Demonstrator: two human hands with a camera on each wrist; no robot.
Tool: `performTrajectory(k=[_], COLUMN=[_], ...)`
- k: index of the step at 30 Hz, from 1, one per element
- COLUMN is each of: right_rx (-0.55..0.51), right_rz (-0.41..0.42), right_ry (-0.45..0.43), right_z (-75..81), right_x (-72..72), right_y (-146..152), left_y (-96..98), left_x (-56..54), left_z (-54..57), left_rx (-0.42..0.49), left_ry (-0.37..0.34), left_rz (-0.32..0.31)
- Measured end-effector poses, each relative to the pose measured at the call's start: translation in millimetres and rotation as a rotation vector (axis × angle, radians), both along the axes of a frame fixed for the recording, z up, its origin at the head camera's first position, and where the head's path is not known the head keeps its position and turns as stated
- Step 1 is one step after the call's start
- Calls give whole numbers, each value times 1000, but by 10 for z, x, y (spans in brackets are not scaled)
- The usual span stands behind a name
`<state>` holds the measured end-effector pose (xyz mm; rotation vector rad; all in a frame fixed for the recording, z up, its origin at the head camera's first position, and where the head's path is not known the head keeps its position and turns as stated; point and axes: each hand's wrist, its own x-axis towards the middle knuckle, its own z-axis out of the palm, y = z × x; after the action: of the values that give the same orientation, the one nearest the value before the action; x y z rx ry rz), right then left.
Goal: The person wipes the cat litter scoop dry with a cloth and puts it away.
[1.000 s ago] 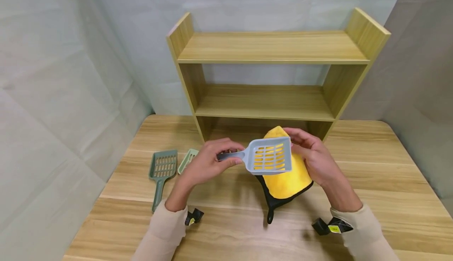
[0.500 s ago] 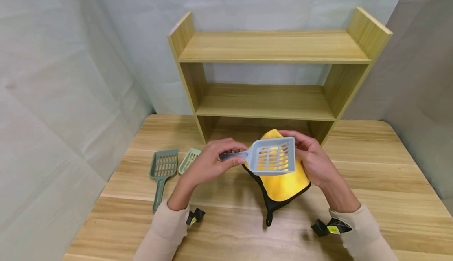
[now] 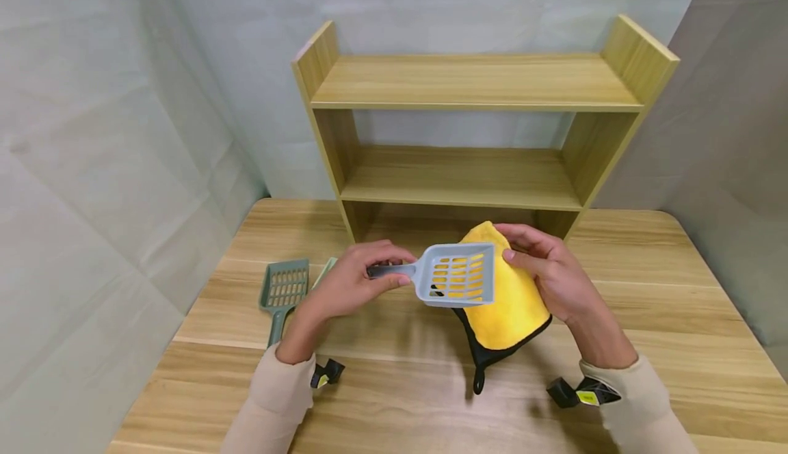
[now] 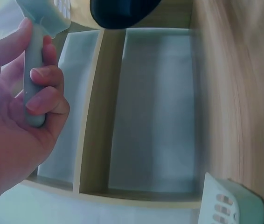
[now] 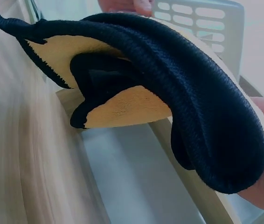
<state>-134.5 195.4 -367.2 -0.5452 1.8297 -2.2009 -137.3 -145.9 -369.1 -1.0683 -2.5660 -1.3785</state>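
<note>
A light grey-blue litter scoop with a slotted pan is held above the table, its pan pointing right. My left hand grips its handle; in the left wrist view the fingers curl round the handle. My right hand holds a folded yellow cloth with black edging, its thumb on the yellow side. The black edge and folds of the cloth fill much of the right wrist view. In the head view the scoop overlaps the cloth's left part, and a black hanging loop dangles below.
A dark green litter scoop lies on the table at the left. Beside it a pale green scoop is mostly hidden behind my left hand in the head view. A wooden shelf unit stands at the back.
The grey-blue scoop and my left hand shifted slightly right, then back left past their first position. The cloth and right hand moved a little left, then right again, opening some distance from the scoop.
</note>
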Motion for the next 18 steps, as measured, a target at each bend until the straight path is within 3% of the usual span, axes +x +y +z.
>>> performTrajectory(k=[8,18], right_rx=[-22,-14], right_rz=[8,6], right_ry=[11,-38], right_z=[6,-49], right_x=[-11,-6], right_y=[25,-40], left_y=[-91,4], left_x=[-23,-10], left_z=[2,-20], left_rx=[-25,-18], left_ry=[1,19], left_rz=[11,3])
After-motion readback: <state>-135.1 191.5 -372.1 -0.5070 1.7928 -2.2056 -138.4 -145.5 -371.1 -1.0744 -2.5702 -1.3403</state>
